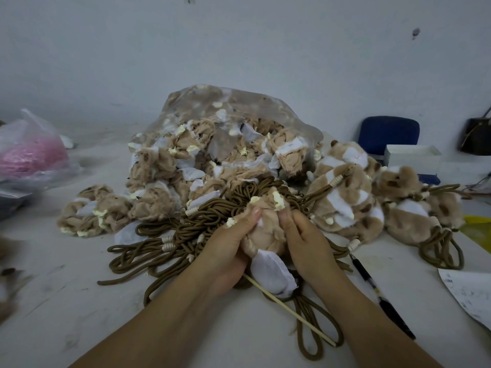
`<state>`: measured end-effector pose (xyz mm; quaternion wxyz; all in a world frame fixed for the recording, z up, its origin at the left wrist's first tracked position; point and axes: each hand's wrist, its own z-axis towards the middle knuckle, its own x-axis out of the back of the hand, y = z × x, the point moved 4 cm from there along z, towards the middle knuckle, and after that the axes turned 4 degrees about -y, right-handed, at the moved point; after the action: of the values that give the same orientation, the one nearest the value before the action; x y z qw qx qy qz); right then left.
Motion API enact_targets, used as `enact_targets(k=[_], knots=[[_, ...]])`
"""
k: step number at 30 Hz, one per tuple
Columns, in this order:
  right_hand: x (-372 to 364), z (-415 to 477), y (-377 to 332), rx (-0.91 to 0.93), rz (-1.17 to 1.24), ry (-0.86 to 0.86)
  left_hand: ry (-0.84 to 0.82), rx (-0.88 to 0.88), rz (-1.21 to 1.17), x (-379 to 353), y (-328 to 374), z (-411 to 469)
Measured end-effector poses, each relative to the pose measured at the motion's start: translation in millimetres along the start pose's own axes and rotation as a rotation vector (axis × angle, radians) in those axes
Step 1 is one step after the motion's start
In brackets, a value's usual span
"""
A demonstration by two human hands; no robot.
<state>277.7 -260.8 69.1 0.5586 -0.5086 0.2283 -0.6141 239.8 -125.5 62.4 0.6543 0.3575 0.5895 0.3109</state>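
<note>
on a white table (pixel 79 301), plush skins (pixel 186 166), blue chair (pixel 388 134), pale wall (pixel 239 49)

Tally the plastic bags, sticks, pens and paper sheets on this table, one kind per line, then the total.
plastic bags: 2
wooden stick: 1
pen: 1
paper sheet: 1
Total: 5
</note>
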Motion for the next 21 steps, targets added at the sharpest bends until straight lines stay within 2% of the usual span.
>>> enact_targets(k=[7,10,16,19,21], knots=[[-10.2,-2.6,0.4,-0.055,0.078,-0.056,-0.1,0.075,-0.144,-5.5,-1.9,-2.2],[-15.2,-0.9,-0.1,-0.023,0.027,-0.048,-0.119,0.062,-0.161,-4.6,-1.6,-4.5],[-4.3,3.4,9.1,-0.076,-0.079,0.03,-0.004,-0.007,-0.047,1.1,-3.4,-0.2],[5.7,-1.2,0.2,0.009,0.012,0.156,-0.021,-0.074,0.051,-0.3,-0.8,0.9],[9.0,-3.8,-9.9,0.107,-0.008,0.178,0.02,-0.102,0.076,1.1,1.7,0.2]])
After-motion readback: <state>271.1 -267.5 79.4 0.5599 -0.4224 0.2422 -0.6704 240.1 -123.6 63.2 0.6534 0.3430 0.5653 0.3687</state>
